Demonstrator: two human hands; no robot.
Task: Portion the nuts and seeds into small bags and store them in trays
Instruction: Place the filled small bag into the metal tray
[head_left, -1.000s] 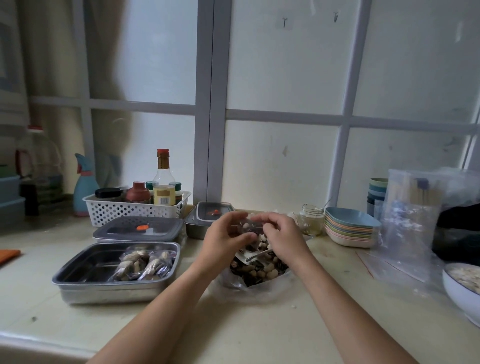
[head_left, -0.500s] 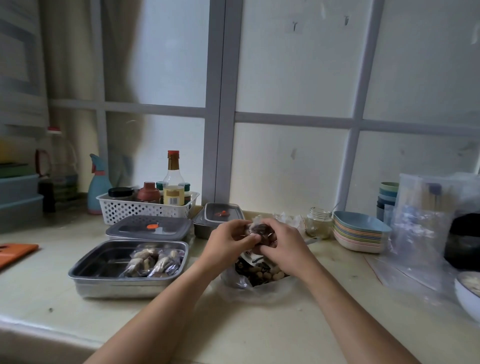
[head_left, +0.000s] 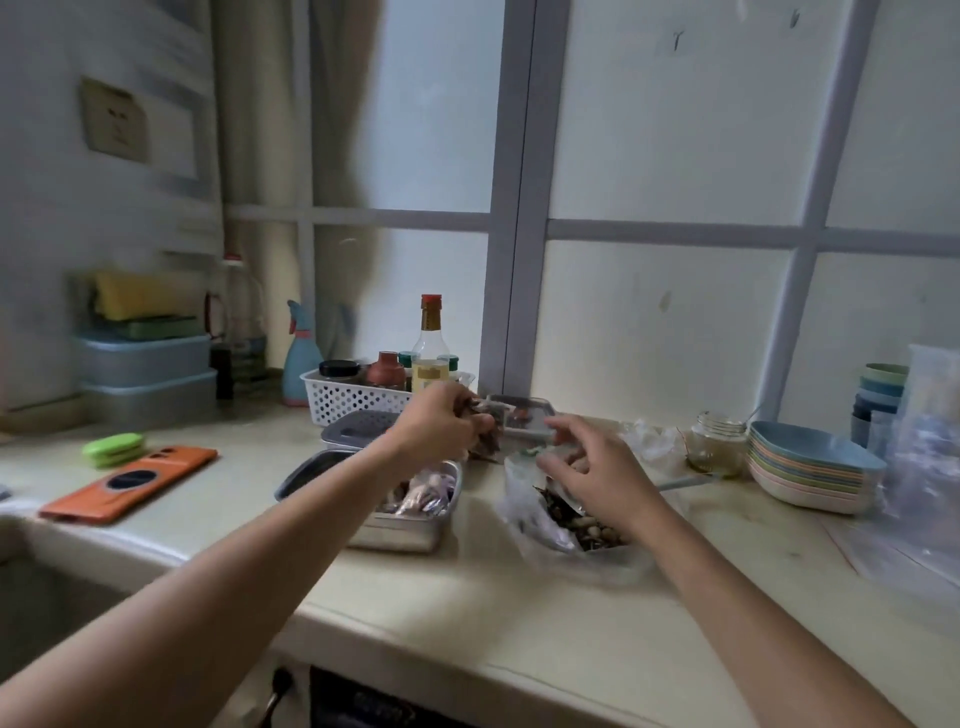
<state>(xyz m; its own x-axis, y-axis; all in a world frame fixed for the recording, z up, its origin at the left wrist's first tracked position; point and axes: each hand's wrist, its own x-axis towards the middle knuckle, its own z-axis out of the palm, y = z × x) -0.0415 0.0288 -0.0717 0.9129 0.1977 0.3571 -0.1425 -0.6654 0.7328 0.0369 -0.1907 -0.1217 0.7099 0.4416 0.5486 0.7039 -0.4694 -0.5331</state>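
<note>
**While the left hand holds up a filled bag, the right hangs over the loose nuts**

As seen from the head camera, the left hand (head_left: 439, 426) is raised above the far end of the steel tray (head_left: 400, 532), and its fingers (head_left: 467, 421) are curled round the top of a small bag (head_left: 487, 434) of dark nuts. The bag hangs clear of the table (head_left: 467, 597). Its long axis is tilted, running from about 11 o'clock at the pinched top to 5 o'clock at the free lower end; blur hides whether the mouth is sealed.

The tray lies at 6 o'clock from that hand, and several filled bags (head_left: 426, 493) already rest in its right half.

At 3 o'clock from the tray, a big clear bag (head_left: 519, 499) sits open on the table with mixed nuts (head_left: 587, 530) inside. The right hand (head_left: 597, 478) hovers over its mouth, palm down, with its fingers (head_left: 571, 428) spread and loosely bent, gripping nothing. Whether a fingertip brushes the plastic rim I cannot tell.

A grey lid (head_left: 358, 426) lies at 12 o'clock from the tray, with a white basket (head_left: 358, 400) of bottles behind it. A stack of plates (head_left: 810, 467) stands at 3 o'clock from the right hand, and an orange phone (head_left: 130, 483) lies at 9 o'clock from the tray.
</note>
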